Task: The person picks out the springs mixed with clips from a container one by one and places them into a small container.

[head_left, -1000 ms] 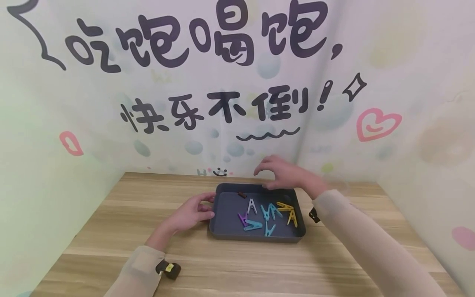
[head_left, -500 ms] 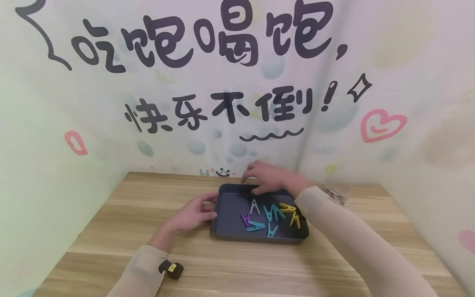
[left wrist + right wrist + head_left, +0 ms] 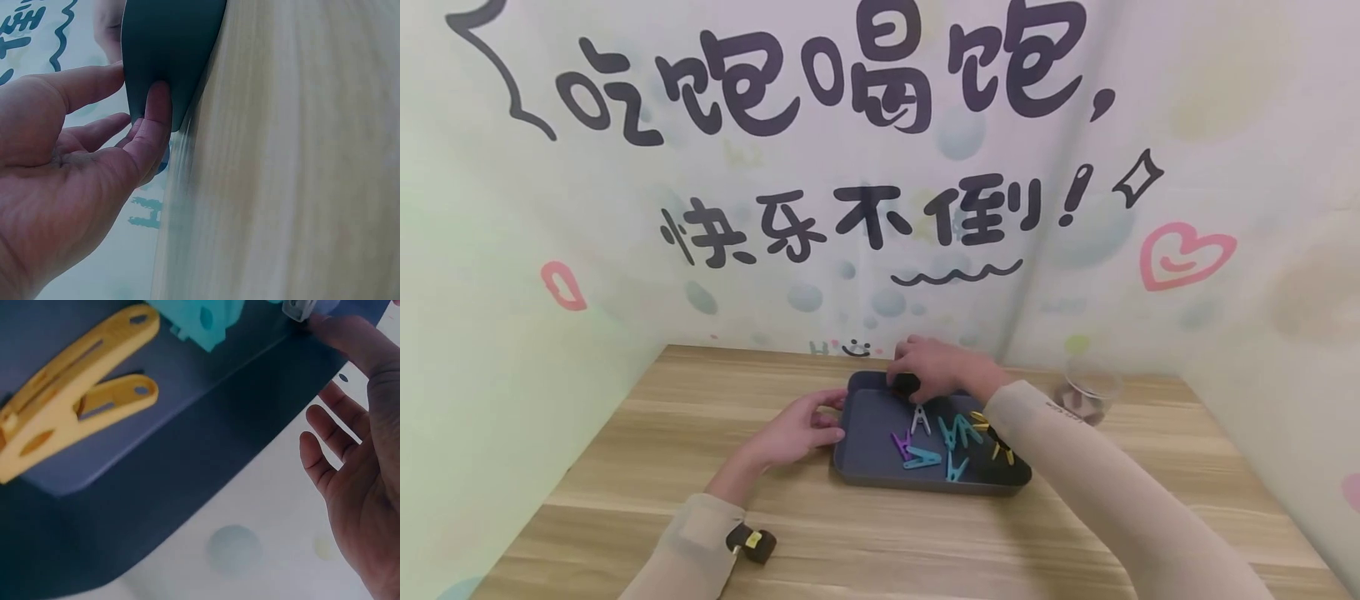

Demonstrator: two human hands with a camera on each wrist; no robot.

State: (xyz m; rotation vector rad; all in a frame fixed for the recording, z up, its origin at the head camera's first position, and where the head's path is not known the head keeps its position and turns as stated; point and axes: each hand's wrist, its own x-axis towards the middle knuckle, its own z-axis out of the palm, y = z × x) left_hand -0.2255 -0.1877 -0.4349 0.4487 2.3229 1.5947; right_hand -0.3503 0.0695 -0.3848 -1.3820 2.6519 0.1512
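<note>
A dark grey rectangular tray lies on the table with several clothespins in it. Purple and pale grey clothespins lie near its middle, teal clothespins beside them. Yellow clothespins lie at the right end, partly behind the right sleeve in the head view. My left hand touches the tray's left end wall with its fingertips. Over the far rim, my right hand reaches its thumb inside, other fingers outside. It covers a small brown thing; whether it holds that, I cannot tell.
Behind the tray at the right stands a clear plastic cup with brownish contents, close to the right forearm. A printed white wall borders the wooden table at the back, with walls on both sides.
My right hand has moved left and lower along the tray's far rim, covering the small brown thing. The cup has come into sight behind the right sleeve. My left hand stays at the tray.
</note>
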